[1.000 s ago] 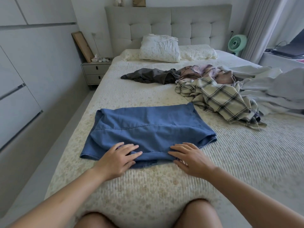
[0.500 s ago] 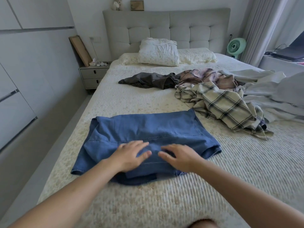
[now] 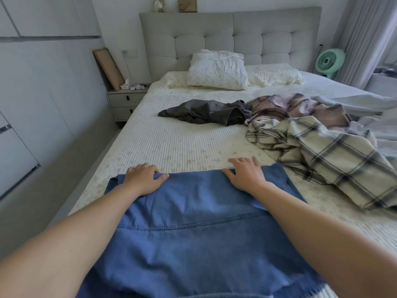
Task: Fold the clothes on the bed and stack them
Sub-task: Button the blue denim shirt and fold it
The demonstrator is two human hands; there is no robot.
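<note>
Low in the frame, a blue denim garment [image 3: 193, 229] lies flat on a bed [image 3: 171, 145]; the left hand [image 3: 142, 179] and right hand [image 3: 247, 175] press its far edge with fingers spread flat, and unfolded clothes including a plaid shirt [image 3: 322, 158] lie at right

Blue denim garment [image 3: 193, 229] with darker blue stitched seams; cream plaid shirt [image 3: 318, 160] with dark grey/black check lines; pink-mauve plaid garment [image 3: 296, 108]; dark grey-brown garment [image 3: 206, 112]. Bedspread [image 3: 171, 143] cream-white, ribbed, with faint tan speckles; pillow [image 3: 217, 70] white with a faint small print; headboard [image 3: 232, 37] light grey. Fan [image 3: 328, 61] mint green, nightstand [image 3: 125, 105] pale grey with dark handles.
</note>
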